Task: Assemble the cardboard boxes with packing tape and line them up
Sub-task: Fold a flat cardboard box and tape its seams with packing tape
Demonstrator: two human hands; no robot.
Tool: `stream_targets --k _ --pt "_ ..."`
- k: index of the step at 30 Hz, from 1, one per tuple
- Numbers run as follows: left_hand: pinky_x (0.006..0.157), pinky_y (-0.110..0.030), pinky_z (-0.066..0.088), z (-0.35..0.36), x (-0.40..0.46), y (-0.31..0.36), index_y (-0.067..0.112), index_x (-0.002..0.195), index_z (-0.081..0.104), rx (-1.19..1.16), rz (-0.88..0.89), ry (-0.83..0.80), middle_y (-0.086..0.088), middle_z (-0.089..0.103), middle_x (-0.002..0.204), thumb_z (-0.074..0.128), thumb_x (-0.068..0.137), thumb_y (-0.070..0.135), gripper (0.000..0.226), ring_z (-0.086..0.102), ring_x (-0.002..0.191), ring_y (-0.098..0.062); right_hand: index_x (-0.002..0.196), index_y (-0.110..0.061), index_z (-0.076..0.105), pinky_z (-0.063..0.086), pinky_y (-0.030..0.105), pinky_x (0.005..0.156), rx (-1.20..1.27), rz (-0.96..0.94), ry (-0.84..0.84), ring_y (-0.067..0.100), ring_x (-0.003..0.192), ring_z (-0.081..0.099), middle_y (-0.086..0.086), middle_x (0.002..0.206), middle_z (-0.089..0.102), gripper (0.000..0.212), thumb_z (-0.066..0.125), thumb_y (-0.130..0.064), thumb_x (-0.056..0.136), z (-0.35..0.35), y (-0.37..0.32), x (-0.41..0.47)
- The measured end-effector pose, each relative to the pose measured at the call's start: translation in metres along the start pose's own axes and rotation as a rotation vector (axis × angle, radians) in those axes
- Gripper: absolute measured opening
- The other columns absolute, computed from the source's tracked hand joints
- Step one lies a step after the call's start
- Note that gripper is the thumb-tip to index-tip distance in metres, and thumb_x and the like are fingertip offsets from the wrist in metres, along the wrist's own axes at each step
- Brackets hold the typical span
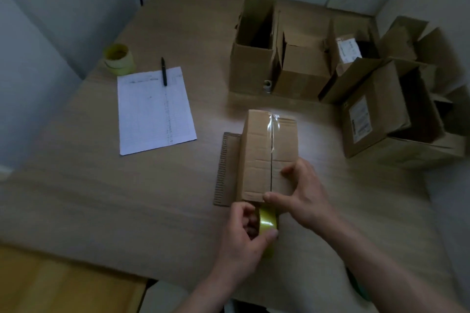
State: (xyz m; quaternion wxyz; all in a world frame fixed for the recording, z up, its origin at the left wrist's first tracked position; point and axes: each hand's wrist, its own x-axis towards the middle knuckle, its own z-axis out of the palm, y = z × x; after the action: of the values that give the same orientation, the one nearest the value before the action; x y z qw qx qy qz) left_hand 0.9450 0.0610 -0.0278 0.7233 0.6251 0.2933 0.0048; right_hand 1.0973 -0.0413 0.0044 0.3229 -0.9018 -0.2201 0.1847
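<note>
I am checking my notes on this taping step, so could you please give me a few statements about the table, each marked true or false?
1. The left hand holds the yellow tape roll. True.
2. The right hand rests on the box being taped. True.
3. The pen lies on the bare table, away from the paper sheet. False: it lies across the sheet's far edge.
4. The tape already covers the whole seam. False: it shows only on the far part.
5. A spare tape roll sits at the far left. True.
</note>
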Motion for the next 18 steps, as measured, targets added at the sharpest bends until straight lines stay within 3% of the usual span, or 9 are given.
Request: stream_targets --k 3,7,10,15,18 --pt "0.07 -0.042 0.06 0.018 0.005 -0.009 0.022 0.11 0.051 -0.12 -0.087 0.064 -0.004 0.075 0.092 0.076 0.071 0.019 0.046 0.072 0.081 -0.022 0.102 -0.03 0.046 0.048 0.027 0.074 0.022 -0.008 0.014 0.005 0.094 0.049 -0.015 0.105 0.044 0.061 0.087 -0.048 0.061 -0.001 0.001 -0.001" --pt "0.04 -0.029 0.052 0.026 0.015 -0.013 0.012 0.103 0.058 -0.2 -0.217 0.216 -0.01 0.071 0.076 0.068 0.085 -0.005 0.027 0.065 0.047 -0.018 0.103 -0.032 0.041 0.049 0.028 0.074 0.014 -0.006 -0.033 0.007 0.094 0.048 -0.011 0.109 0.042 0.063 0.085 -0.051 0.061 -0.003 0.001 0.002" --pt "0.042 -0.027 0.049 0.027 0.025 -0.02 0.011 0.084 0.065 -0.102 -0.232 0.218 -0.013 0.069 0.072 0.067 0.088 0.001 0.011 0.062 0.045 -0.02 0.101 -0.033 0.04 0.053 0.035 0.078 0.015 0.018 -0.066 0.009 0.095 0.049 -0.011 0.11 0.042 0.063 0.085 -0.052 0.061 -0.004 0.002 0.009" --pt "0.055 -0.024 0.045 0.028 0.027 -0.028 0.014 0.074 0.068 0.032 -0.177 0.306 -0.003 0.065 0.067 0.063 0.093 0.015 0.02 0.057 0.058 -0.012 0.108 -0.034 0.045 0.051 0.035 0.086 0.138 -0.045 -0.138 0.012 0.108 0.05 -0.011 0.118 0.044 0.054 0.08 -0.051 0.07 -0.011 0.013 0.007" --pt "0.059 -0.028 0.041 0.028 0.03 -0.027 0.012 0.07 0.066 0.109 -0.184 0.349 -0.004 0.063 0.065 0.065 0.092 0.019 0.024 0.054 0.062 -0.015 0.117 -0.037 0.049 0.05 0.038 0.09 0.309 -0.016 0.069 0.012 0.119 0.049 -0.011 0.126 0.046 0.041 0.071 -0.045 0.083 -0.024 0.049 -0.017"
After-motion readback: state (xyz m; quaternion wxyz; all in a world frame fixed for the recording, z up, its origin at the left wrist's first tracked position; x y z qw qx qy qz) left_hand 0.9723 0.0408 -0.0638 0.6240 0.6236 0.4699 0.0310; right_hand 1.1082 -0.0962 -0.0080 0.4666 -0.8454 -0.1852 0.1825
